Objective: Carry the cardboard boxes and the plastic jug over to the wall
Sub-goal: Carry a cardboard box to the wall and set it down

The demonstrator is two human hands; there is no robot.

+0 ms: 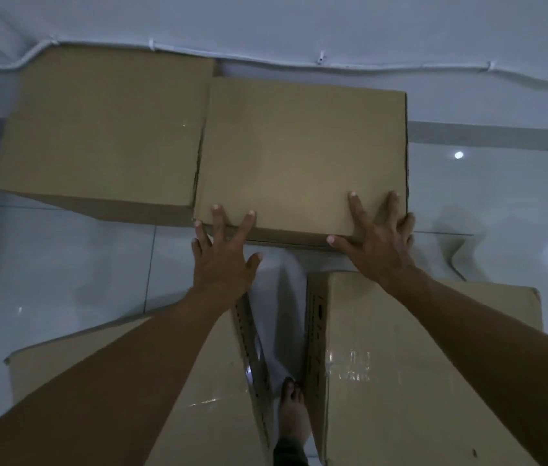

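Both hands are resting spread and flat on the near top edge of the right-hand box [299,156], the left hand [223,255] at its near-left corner and the right hand [378,243] at its near-right corner, neither one gripping. That box is sitting on the tiled floor [64,264] against the wall [299,25], touching a second box [104,129]; two more boxes [400,364] are waiting nearer, and no jug is showing. The plain, stiff, smooth-faced cardboard is likely offering little purchase, so lifting from under opposite bottom edges seems soundest.
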